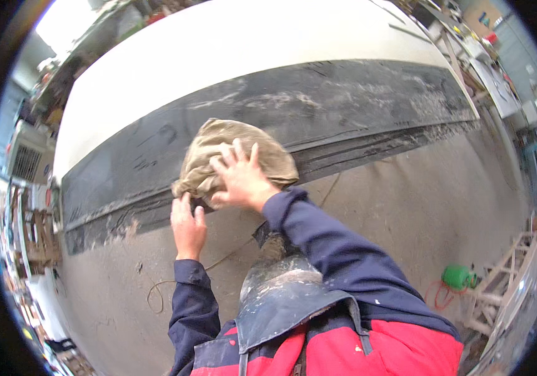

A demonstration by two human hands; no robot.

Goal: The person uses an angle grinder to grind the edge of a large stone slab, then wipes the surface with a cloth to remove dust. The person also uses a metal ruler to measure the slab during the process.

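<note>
A bundled tan cloth (264,138), gathered into a knot-like lump at its left end, lies at the near edge of a long dark sheet covering (343,101). My right hand (240,176) rests on top of the cloth with its fingers spread. At the cloth's lower left, the fingertips of my left hand (187,228) touch the gathered end; whether they pinch it cannot be told. Behind the dark covering extends a large white surface (193,56). A stained dark apron (278,301) hangs from my front.
A green gas cylinder (459,277) with a red hose stands on the concrete floor (390,211) at right, beside a wooden frame (508,282). A thin cord (155,293) loops across the floor. An air-conditioner unit (29,152) and cluttered shelving line the left side.
</note>
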